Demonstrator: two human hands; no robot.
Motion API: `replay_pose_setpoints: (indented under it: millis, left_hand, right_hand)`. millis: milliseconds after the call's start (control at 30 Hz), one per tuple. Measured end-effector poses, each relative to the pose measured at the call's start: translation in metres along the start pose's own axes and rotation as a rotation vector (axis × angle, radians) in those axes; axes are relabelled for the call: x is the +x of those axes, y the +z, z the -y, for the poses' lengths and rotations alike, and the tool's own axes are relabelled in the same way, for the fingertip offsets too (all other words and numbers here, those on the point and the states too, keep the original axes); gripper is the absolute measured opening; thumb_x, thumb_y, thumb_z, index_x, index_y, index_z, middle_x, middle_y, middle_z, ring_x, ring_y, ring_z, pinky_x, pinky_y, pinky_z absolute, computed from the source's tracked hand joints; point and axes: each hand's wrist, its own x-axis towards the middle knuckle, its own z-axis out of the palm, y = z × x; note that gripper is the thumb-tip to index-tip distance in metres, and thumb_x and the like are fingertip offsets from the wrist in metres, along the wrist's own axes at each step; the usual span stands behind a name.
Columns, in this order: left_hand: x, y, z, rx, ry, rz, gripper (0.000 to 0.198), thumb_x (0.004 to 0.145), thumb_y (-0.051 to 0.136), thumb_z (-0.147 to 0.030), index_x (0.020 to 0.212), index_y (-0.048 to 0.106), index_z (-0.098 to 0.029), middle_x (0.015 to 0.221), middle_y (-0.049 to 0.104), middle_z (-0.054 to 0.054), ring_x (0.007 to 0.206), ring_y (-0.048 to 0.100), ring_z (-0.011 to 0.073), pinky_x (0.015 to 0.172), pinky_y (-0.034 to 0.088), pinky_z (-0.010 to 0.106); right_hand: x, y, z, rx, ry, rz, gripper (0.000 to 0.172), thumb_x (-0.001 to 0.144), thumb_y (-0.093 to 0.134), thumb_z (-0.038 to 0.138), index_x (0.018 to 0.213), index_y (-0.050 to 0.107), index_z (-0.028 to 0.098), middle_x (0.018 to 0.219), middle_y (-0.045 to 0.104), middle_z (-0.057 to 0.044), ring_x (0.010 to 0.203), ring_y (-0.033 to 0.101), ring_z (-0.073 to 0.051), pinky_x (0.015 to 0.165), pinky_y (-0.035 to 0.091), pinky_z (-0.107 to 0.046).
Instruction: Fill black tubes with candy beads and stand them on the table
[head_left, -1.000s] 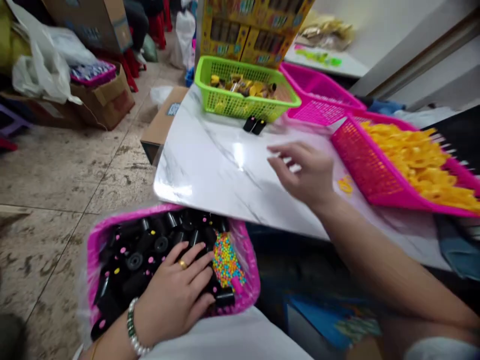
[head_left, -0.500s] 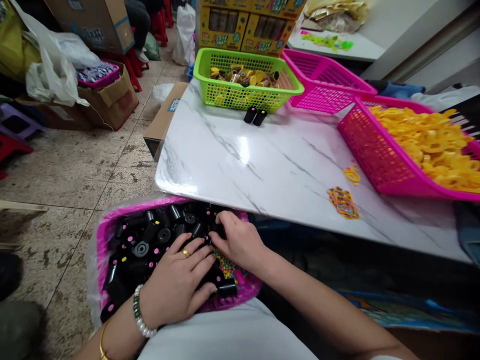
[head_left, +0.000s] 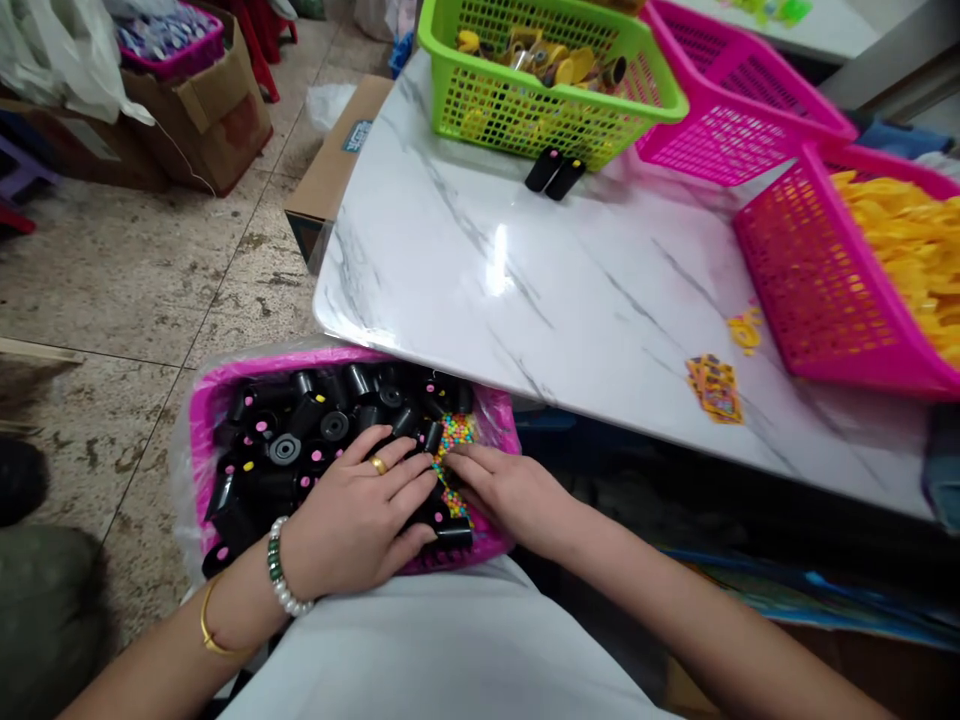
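Observation:
A pink basket (head_left: pixel 201 430) lined with clear plastic holds many black cylinders (head_left: pixel 285 449) with pink or yellow dots, and small coloured beads (head_left: pixel 456 430) at its right side. My left hand (head_left: pixel 367 510) lies palm down over the cylinders, its fingers spread and nothing gripped. Beside it, my right hand (head_left: pixel 517 495) dips its fingertips into the beads. Those fingertips point down and are partly hidden, so whether they hold anything does not show.
On the white marbled table (head_left: pixel 480 330) stand a green basket (head_left: pixel 555 110) of yellow and black parts, two black cylinders (head_left: pixel 555 172), an upper pink basket (head_left: pixel 742 130), a pink basket of yellow pieces (head_left: pixel 817 290) and small printed cards (head_left: pixel 716 388). Cardboard boxes (head_left: pixel 202 120) sit on the floor.
My right hand has moved from the basket's back right down to the beads, uncovering some of them. The left hand rests in much the same place. The view has tilted down.

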Motion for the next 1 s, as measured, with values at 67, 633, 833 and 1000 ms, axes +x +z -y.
replay_pose_setpoints:
  millis: [67, 633, 833, 1000]
  left_hand:
    - [0.000, 0.000, -0.001, 0.002, -0.002, 0.001, 0.040, 0.094, 0.058, -0.040, 0.124, 0.066, -0.014, 0.128, 0.069, 0.008, 0.123, 0.057, 0.0280, 0.117, 0.028, 0.049]
    - [0.002, -0.001, 0.000, -0.008, -0.006, 0.040, 0.040, 0.095, 0.057, -0.040, 0.125, 0.065, -0.014, 0.131, 0.068, 0.008, 0.125, 0.056, 0.0293, 0.118, 0.026, 0.050]
    - [-0.001, -0.001, -0.001, -0.016, -0.011, 0.031, 0.041, 0.094, 0.058, -0.040, 0.125, 0.065, -0.013, 0.130, 0.068, 0.009, 0.125, 0.056, 0.0283, 0.118, 0.027, 0.050]
    - [-0.003, -0.004, 0.000, -0.015, -0.017, 0.042, 0.041, 0.094, 0.059, -0.037, 0.127, 0.064, -0.014, 0.130, 0.068, 0.010, 0.125, 0.056, 0.0283, 0.117, 0.029, 0.050]
  right_hand:
    - [0.005, -0.002, -0.001, -0.092, 0.011, 0.005, 0.030, 0.097, 0.055, 0.017, 0.125, 0.063, 0.009, 0.102, 0.070, -0.014, 0.084, 0.070, -0.022, 0.063, 0.058, -0.029]
    - [0.015, -0.008, -0.008, -0.247, -0.246, 0.052, 0.030, 0.096, 0.049, 0.012, 0.119, 0.067, 0.007, 0.122, 0.065, -0.021, 0.094, 0.063, -0.029, 0.069, 0.058, -0.039]
    - [0.022, -0.004, -0.011, 0.181, -0.166, 0.082, 0.023, 0.096, 0.054, 0.013, 0.116, 0.066, 0.010, 0.105, 0.069, -0.013, 0.093, 0.067, -0.022, 0.082, 0.059, -0.035]
    - [0.013, -0.029, -0.026, 0.632, -0.083, -0.032, 0.025, 0.095, 0.057, 0.013, 0.118, 0.064, 0.019, 0.109, 0.071, -0.006, 0.101, 0.068, -0.015, 0.091, 0.056, -0.027]
